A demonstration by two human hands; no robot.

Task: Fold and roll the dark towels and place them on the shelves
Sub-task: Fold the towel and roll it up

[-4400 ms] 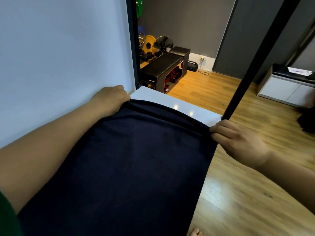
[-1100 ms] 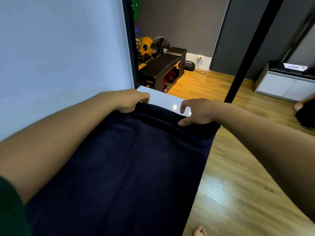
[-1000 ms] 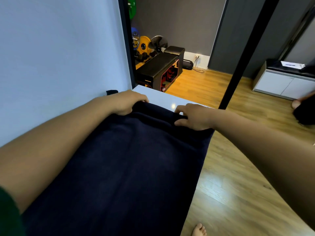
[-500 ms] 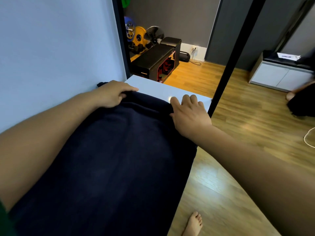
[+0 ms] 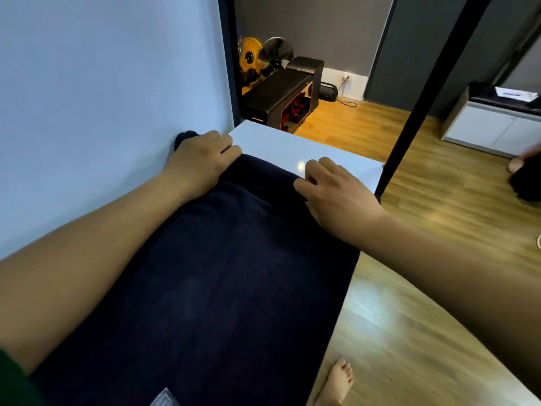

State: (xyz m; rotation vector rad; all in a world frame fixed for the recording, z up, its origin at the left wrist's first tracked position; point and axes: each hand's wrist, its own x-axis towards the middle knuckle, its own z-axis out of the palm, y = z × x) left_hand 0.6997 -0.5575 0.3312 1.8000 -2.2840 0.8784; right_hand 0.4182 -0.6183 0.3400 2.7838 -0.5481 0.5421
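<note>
Plush navy towel (image 5: 234, 273), long axis near-to-far on glossy white surface (image 5: 292, 148), left hand (image 5: 202, 162) and right hand (image 5: 330, 197) curled, gripping far edge

A black bench (image 5: 278, 92) stands on the wooden floor (image 5: 409, 332) beside a yellow weight plate (image 5: 248, 55).

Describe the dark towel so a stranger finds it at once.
Beside the pale blue wall stands a white table. The dark towel lies spread along it, the left hand and right hand gripping its far edge. Its navy cloth contrasts with the white top.
</note>
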